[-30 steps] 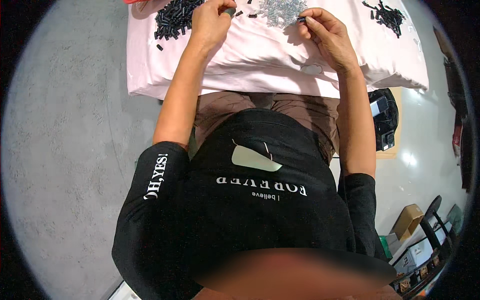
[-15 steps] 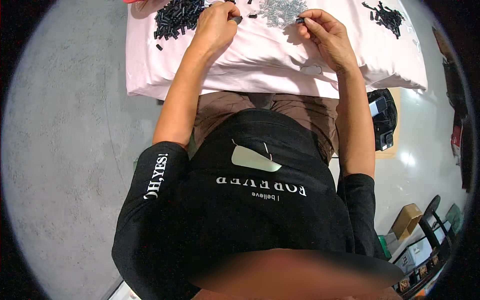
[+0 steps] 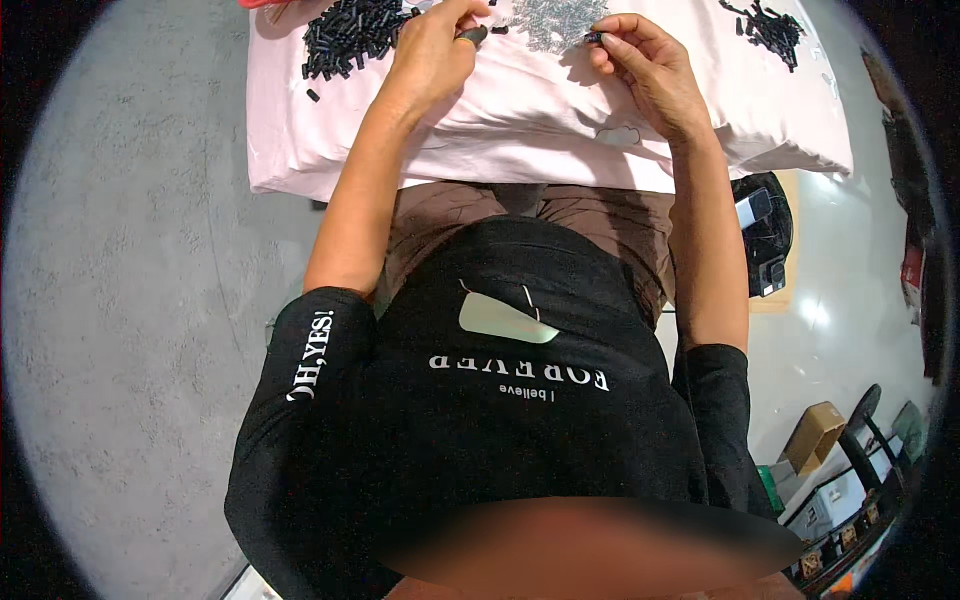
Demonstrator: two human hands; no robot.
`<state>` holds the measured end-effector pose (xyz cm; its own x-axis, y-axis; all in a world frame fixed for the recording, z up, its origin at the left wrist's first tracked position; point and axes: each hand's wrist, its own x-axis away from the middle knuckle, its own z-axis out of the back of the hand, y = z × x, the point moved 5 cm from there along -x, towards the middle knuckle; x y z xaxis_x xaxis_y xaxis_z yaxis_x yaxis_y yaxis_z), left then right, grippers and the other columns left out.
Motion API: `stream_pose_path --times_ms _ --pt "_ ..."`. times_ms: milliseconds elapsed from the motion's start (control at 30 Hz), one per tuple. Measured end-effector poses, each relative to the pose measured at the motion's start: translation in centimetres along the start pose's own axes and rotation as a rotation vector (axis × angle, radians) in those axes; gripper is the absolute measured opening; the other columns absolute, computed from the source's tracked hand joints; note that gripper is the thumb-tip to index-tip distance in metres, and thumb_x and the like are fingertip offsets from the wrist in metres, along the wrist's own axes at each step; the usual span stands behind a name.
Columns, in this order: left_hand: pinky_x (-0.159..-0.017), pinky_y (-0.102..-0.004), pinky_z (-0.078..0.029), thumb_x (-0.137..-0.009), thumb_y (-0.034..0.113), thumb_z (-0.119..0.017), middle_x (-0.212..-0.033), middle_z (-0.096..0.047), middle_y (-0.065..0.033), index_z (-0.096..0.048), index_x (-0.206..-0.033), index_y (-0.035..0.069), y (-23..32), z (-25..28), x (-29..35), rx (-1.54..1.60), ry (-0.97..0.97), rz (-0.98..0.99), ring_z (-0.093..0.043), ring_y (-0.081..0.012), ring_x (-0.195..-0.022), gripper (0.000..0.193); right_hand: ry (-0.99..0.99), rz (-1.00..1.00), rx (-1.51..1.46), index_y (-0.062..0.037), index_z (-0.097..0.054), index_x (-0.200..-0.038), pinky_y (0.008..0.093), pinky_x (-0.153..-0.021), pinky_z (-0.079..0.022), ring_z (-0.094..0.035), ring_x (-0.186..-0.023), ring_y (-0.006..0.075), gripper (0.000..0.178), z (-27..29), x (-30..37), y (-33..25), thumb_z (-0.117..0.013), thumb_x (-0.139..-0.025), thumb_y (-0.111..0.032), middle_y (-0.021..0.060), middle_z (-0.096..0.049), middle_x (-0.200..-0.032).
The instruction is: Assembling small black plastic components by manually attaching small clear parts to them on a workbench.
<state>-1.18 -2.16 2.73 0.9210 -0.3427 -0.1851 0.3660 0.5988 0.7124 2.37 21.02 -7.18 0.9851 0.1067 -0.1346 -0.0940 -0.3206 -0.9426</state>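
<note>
My left hand is over the pink cloth, just right of a pile of short black tube-like pieces. Its thumb tip wears or bears a dark cap-like piece; thumb and index finger are apart, and the other fingertips are mostly hidden. A loose black piece lies near that thumb. Between thumb and fingers, my right hand pinches a small black piece. Beside it spreads a heap of small shiny clear or silvery parts, too fine to make out.
The pink cloth covers the table top. A smaller pile of black pieces lies at the far right; a single one sits near the left. Something red shows at the top left edge. A dark bag or seat with devices stands below right.
My left index finger has stretched out away from the thumb. The right hand, still pinching the black piece, has shifted slightly left toward the shiny heap.
</note>
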Motion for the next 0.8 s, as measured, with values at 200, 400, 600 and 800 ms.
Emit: stream_pose_path --times_ms 200,400,600,800 --pt "-0.071 -0.0270 -0.048 -0.090 -0.004 -0.059 -0.086 -0.067 -0.0024 -0.072 -0.103 -0.002 0.4 -2.9 0.0 0.311 -0.080 0.076 -0.058 -0.0118 -0.078 0.018 -0.011 0.005 -0.012 -0.0003 -0.065 -0.119 0.0202 -0.079 -0.053 -0.062 -0.083 0.0084 0.018 -0.1 0.0 -0.2 -0.059 -0.104 -0.007 0.0052 -0.068 -0.094" --pt "-0.080 -0.0255 -0.052 -0.088 -0.009 -0.058 -0.095 -0.068 -0.0045 -0.066 -0.108 -0.003 0.2 -5.5 -0.3 0.478 -0.110 0.003 -0.063 -0.0114 -0.088 0.023 -0.017 0.009 -0.048 0.0000 -0.064 -0.120 0.0206 -0.079 -0.054 -0.063 -0.084 0.0089 0.018 0.1 -0.1 0.0 -0.058 -0.104 -0.008 0.0066 -0.069 -0.096" --pt "-0.079 -0.0250 -0.052 -0.090 -0.007 -0.061 -0.094 -0.068 -0.0045 -0.066 -0.105 -0.003 0.9 -6.6 -0.2 0.575 -0.186 -0.024 -0.063 -0.0109 -0.087 0.016 -0.017 0.011 -0.094 0.0005 -0.064 -0.119 0.0216 -0.080 -0.054 -0.064 -0.086 0.0101 0.018 0.3 -0.1 0.0 -0.058 -0.104 -0.009 0.0076 -0.069 -0.098" --pt "-0.077 -0.0246 -0.052 -0.093 -0.006 -0.064 -0.092 -0.068 -0.0040 -0.066 -0.102 -0.003 0.9 -6.7 -0.1 0.574 -0.150 -0.039 -0.063 -0.0101 -0.084 0.010 -0.031 0.016 -0.121 0.0005 -0.064 -0.118 0.0221 -0.080 -0.054 -0.065 -0.086 0.0109 0.017 0.5 -0.3 0.2 -0.059 -0.104 -0.008 0.0086 -0.070 -0.100"
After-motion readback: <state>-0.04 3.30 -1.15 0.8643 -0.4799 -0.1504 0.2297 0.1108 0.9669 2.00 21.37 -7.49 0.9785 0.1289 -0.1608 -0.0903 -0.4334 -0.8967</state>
